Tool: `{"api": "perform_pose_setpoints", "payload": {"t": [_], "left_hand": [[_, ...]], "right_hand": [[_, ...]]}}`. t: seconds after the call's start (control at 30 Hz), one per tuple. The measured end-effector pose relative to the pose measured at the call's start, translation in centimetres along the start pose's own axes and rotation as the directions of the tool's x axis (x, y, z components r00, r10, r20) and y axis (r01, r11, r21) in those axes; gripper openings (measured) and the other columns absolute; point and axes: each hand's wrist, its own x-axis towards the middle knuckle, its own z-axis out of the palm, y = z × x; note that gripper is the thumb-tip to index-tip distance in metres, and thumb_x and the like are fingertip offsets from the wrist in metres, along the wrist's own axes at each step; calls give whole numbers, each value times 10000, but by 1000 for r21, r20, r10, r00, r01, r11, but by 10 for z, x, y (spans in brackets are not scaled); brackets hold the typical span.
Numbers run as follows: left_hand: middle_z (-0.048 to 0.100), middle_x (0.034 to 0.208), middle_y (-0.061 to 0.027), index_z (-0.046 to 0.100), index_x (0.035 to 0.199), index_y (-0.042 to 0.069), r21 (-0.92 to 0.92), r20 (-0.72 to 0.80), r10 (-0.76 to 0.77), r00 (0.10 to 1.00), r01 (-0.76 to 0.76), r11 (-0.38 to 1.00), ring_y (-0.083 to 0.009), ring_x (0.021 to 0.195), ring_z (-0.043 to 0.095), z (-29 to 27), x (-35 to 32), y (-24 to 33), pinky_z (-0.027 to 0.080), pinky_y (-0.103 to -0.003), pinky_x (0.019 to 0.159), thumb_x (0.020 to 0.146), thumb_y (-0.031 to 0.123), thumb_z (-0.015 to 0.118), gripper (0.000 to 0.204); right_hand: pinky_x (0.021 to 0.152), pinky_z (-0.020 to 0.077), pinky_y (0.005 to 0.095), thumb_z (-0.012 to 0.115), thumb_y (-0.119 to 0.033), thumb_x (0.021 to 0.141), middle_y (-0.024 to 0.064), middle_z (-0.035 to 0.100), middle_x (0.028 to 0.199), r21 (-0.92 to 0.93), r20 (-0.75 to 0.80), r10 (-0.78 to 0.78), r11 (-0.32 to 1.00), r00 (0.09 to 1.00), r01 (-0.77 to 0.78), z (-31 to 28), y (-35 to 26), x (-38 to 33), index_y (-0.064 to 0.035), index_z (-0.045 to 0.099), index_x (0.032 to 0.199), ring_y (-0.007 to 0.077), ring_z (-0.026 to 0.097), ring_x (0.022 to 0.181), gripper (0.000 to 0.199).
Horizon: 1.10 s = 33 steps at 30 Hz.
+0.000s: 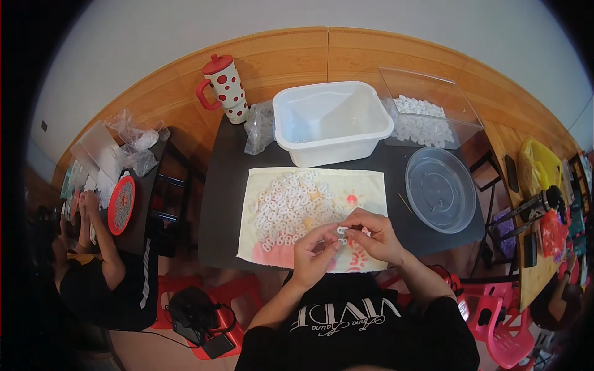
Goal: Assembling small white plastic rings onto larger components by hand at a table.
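Note:
My left hand (315, 250) and my right hand (373, 234) meet over the near edge of a pale printed cloth (371, 185) on a dark table (226, 185). Both pinch a small white ring-shaped piece (342, 230) between their fingertips. A heap of several similar white pieces (291, 207) covers the left and middle of the cloth, just beyond my left hand.
Behind the cloth stand a white plastic tub (328, 120), a clear plastic bag (258, 127) and a red-dotted tumbler (224, 88). A clear round lid (440, 188) and a clear box of white pieces (427, 111) lie right. A person (102, 266) works at a left table. Red stools (501, 321) stand below.

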Motion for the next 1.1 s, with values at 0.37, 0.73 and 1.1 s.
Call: {"api": "perform_pose_setpoints", "payload": {"t": [0.37,0.73,1.1], "left_hand": [[623,923,-23,597,1255,-2,-32,1,-6,1000,6,999,-45,736,570,-1,-2,-5,468,-187,559,899,-73,636,365],[623,938,-14,615,1235,5,-42,-70,-2,998,-1,999,-40,737,573,1,-4,-7,462,-186,543,890,-83,627,356],[621,914,-61,630,1175,-13,218,-26,78,997,-71,973,-101,740,595,0,-4,-13,472,-233,598,848,-97,633,338]], "right_hand": [[658,449,238,631,110,863,89,657,933,-13,37,7,1000,999,-6,-4,0,-1,-5,695,1112,121,602,754,281],[680,441,249,631,121,855,87,654,922,-12,68,18,1000,998,-17,0,3,-4,-13,702,1099,134,585,776,287],[649,451,262,638,118,840,95,653,896,-81,16,34,996,999,-33,6,11,-16,-10,696,1065,166,602,750,265]]}}
